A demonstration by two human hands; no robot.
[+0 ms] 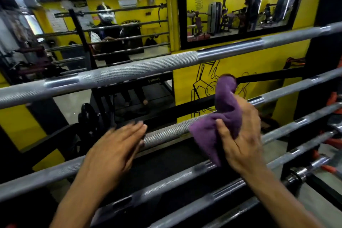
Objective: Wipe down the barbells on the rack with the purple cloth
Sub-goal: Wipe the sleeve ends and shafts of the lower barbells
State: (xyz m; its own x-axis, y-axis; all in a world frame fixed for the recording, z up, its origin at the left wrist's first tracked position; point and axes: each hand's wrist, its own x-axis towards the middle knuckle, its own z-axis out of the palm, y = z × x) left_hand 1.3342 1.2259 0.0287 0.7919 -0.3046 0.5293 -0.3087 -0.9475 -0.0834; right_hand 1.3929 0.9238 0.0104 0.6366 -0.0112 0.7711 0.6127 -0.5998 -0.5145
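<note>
Right hand (240, 135) gripped the purple cloth (222, 114), fingers curled round it, bunched against the second barbell (166, 133). Left hand (114, 148) was flat, fingers straight and together, fingertips at that same bar just left of the cloth.

Two bare forearms, no sleeves, no gloves

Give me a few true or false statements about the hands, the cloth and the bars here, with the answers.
1. The right hand holds the purple cloth. True.
2. The left hand grips a second cloth. False: its fingers are straight and hold nothing.
3. The cloth is against the second barbell, not the top barbell. True.
4. The wall behind the rack is red. False: it is yellow.
</note>
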